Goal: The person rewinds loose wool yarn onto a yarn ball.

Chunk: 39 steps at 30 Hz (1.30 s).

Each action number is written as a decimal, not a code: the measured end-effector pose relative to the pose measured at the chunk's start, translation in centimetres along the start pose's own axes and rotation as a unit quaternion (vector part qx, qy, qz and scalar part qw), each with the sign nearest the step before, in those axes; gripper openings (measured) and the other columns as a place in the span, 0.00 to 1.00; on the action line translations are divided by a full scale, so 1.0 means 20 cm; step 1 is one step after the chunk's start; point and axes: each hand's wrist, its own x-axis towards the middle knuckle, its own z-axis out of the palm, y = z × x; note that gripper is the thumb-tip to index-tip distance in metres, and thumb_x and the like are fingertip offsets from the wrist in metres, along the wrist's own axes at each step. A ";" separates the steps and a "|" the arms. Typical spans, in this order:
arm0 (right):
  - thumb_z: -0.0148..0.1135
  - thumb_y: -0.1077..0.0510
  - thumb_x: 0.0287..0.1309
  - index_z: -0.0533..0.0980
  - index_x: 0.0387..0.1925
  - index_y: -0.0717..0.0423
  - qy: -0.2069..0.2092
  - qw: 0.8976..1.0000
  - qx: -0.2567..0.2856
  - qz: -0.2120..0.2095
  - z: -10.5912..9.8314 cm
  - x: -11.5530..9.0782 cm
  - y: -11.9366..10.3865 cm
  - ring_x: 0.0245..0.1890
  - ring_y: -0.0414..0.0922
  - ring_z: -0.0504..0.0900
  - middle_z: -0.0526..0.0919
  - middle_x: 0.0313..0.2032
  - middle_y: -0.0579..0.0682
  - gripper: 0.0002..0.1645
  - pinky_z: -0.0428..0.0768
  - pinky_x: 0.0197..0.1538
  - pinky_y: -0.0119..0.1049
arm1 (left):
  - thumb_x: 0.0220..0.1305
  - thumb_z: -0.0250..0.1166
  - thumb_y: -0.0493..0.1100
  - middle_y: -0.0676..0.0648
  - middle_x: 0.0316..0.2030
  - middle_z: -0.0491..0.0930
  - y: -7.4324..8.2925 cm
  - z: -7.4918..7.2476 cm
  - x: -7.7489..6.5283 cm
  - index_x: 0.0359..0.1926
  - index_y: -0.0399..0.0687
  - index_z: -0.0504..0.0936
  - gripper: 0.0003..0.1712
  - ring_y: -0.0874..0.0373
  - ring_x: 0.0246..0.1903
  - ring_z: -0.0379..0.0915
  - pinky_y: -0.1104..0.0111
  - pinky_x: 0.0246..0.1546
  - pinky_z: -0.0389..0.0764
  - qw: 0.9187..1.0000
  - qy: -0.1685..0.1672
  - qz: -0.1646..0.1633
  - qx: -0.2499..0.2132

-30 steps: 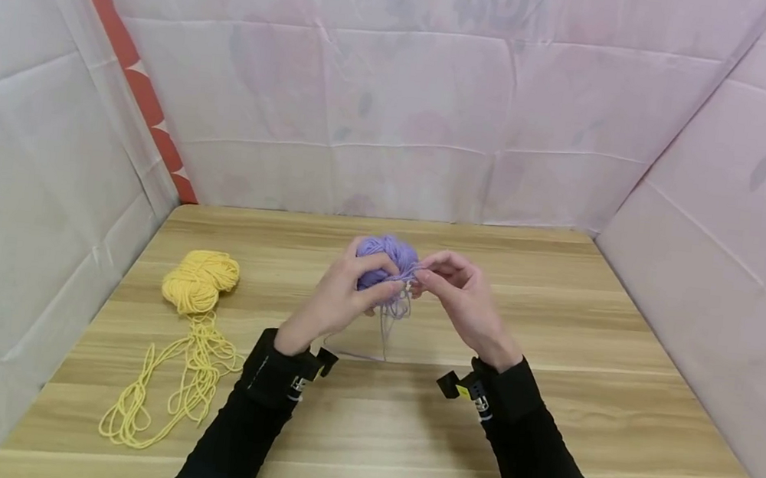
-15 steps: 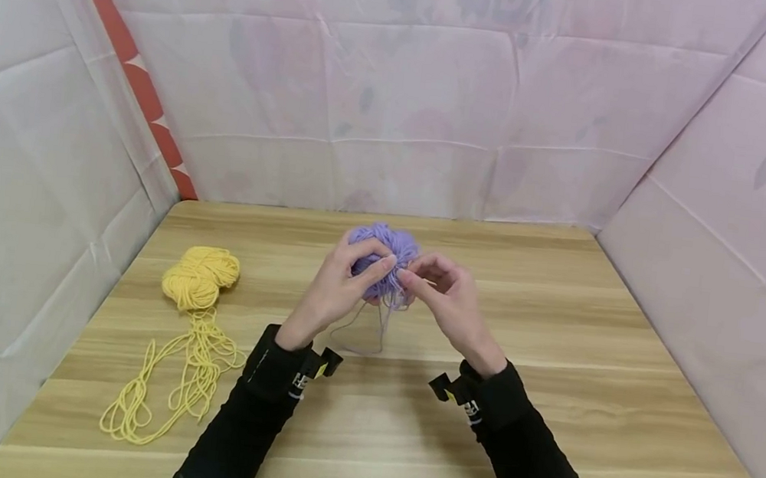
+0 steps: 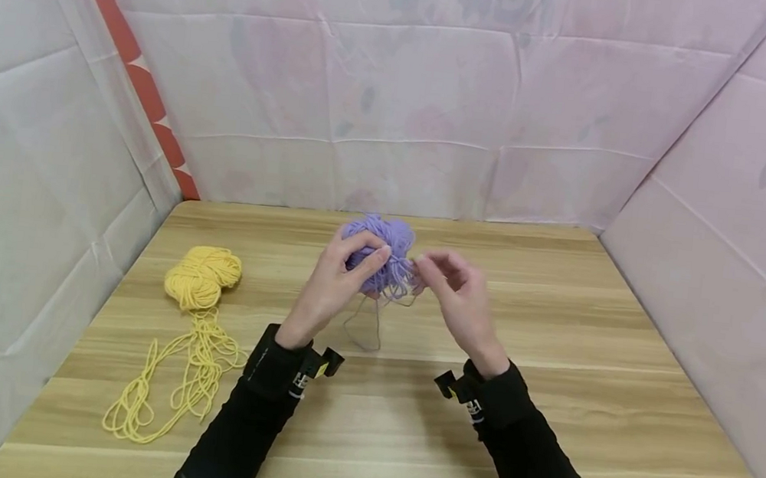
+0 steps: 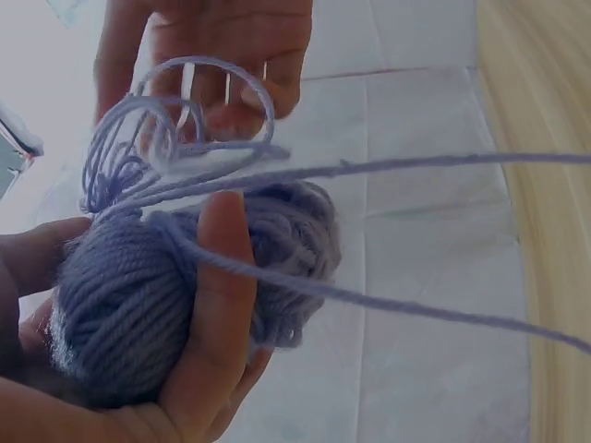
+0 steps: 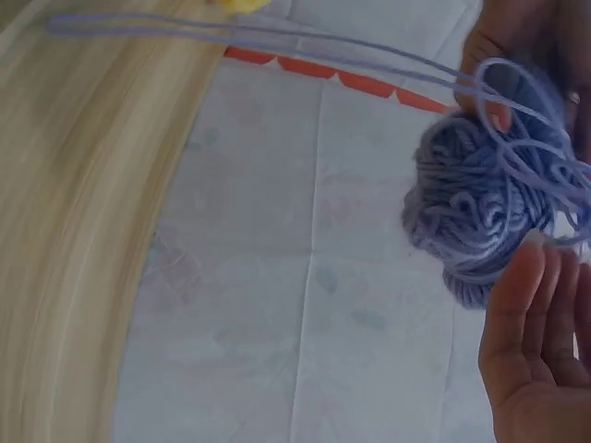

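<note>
A skein of purple yarn (image 3: 393, 234) is held above the table, gripped by my left hand (image 3: 332, 284). In the left wrist view, the fingers of that hand curl round the wound yarn (image 4: 125, 309). My right hand (image 3: 465, 302) is at the skein's right side, thumb and fingertips together on a loose purple strand. Slack loops (image 5: 522, 148) bunch between the hands in the right wrist view, partly cut off by its edge. A longer purple loop (image 3: 379, 331) hangs below the skein toward the tabletop.
At the left of the wooden table (image 3: 544, 439) lies a yellow yarn skein (image 3: 202, 277), with loose yellow strands (image 3: 200, 368) trailing toward the front beside my left sleeve. Pale patterned sheets (image 3: 422, 120) enclose the back and both sides.
The purple skein and my left hand have shifted slightly up and left. My right hand came in toward the skein, then drew back a little to the right.
</note>
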 end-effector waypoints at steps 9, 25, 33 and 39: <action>0.60 0.67 0.61 0.77 0.38 0.66 -0.097 0.995 -0.035 -0.012 -0.01 -0.01 0.00 0.29 0.35 0.79 0.81 0.31 0.42 0.05 0.80 0.33 0.27 | 0.69 0.59 0.46 0.39 0.54 0.64 0.00 0.02 -0.01 0.37 0.43 0.78 0.10 0.43 0.48 0.72 0.64 0.23 0.85 0.999 -0.041 0.002 0.016; 0.59 0.62 0.64 0.76 0.41 0.66 -0.144 0.988 0.020 0.058 -0.02 -0.01 -0.03 0.33 0.38 0.80 0.82 0.36 0.44 0.09 0.81 0.38 0.30 | 0.69 0.58 0.46 0.38 0.50 0.65 0.00 0.02 0.01 0.32 0.43 0.78 0.12 0.48 0.44 0.71 0.63 0.26 0.85 0.998 -0.024 0.033 0.051; 0.51 0.62 0.69 0.77 0.45 0.70 -0.142 0.989 0.032 0.033 -0.04 0.00 -0.02 0.36 0.37 0.81 0.83 0.37 0.42 0.13 0.82 0.43 0.30 | 0.68 0.61 0.47 0.39 0.56 0.62 0.01 -0.02 0.01 0.40 0.45 0.78 0.10 0.44 0.47 0.73 0.64 0.26 0.86 1.000 -0.028 0.000 0.013; 0.49 0.64 0.70 0.76 0.43 0.72 -0.101 0.994 -0.029 -0.005 -0.02 0.00 -0.01 0.32 0.34 0.79 0.82 0.33 0.46 0.13 0.80 0.36 0.26 | 0.59 0.70 0.46 0.44 0.58 0.60 0.02 -0.07 0.00 0.37 0.51 0.77 0.10 0.46 0.52 0.71 0.60 0.34 0.86 1.000 -0.024 -0.019 -0.002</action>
